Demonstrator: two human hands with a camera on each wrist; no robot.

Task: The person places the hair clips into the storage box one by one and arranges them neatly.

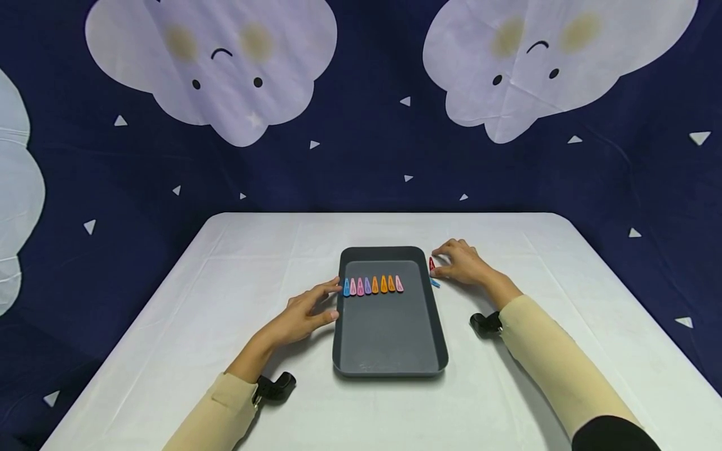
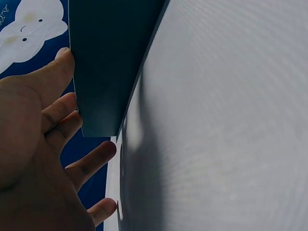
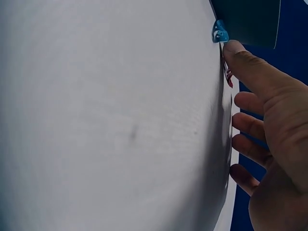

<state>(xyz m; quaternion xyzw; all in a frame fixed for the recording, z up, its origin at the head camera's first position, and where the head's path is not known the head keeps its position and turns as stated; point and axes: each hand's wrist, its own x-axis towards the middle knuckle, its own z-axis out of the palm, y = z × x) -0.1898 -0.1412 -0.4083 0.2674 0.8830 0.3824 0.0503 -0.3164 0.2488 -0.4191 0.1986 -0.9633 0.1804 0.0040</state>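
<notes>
A dark grey tray [image 1: 383, 338] bears a row of hair snap clips in blue, pink, purple and orange, such as an orange clip [image 1: 383, 284]. At its left rim is my left hand [image 1: 304, 313], fingers spread and thumb apart, fingertips right at the tray's side wall [image 2: 108, 72]. Outside the right rim lie a red snap clip [image 1: 432, 264] and a blue snap clip [image 1: 435, 283]. My right hand [image 1: 465, 263] reaches over the red one, thumb at its near end and forefinger by its far end. The right wrist view shows a gap between forefinger and red clip [image 3: 227, 72].
A white cloth [image 1: 271, 250] covers the table. Behind it hangs a dark blue curtain [image 1: 361, 169] with clouds and small triangles. Each wrist carries a black camera, the left one [image 1: 276, 387] and the right one [image 1: 485, 324] both close above the cloth.
</notes>
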